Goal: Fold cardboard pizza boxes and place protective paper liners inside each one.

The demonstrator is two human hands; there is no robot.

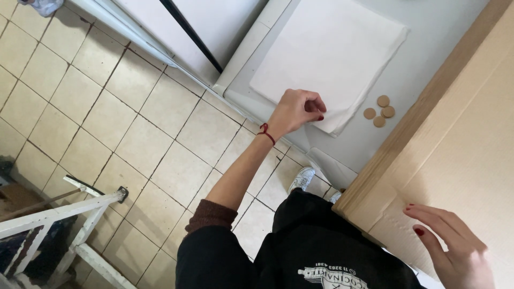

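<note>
— White paper, a stack of sheets (326, 56), lies in the upper middle of the frame on a pale grey worktop (428, 43). See the left hand (297, 111)? It sits at the stack's lower corner, near the centre of the picture.

— Yes. Its fingers are curled in tight, pinching the corner of the sheets between thumb and fingertips. There's a red cord bracelet (266, 132) on that wrist.

— And just right of that corner, four small round tan discs (379, 111) lie in a little cluster on the worktop, close to the paper but not touching it, as far as I can make out.

— What about the right hand (452, 249)?

— Lower right corner of the frame. Fingers spread and relaxed, holding nothing, resting on or just above a large sheet of brown cardboard (471, 134). I can't tell whether the palm actually touches it.

— The cardboard fills the whole right side, with a light wooden edge (423, 104) running diagonally along it, next to the discs.

— Down the left of the picture it's beige floor tiles (107, 123), and a white painted metal frame (64, 214) pokes in at the lower left.

— A white shoe (303, 178) shows below the worktop, and the person's black top (300, 251) fills the bottom middle.
</note>
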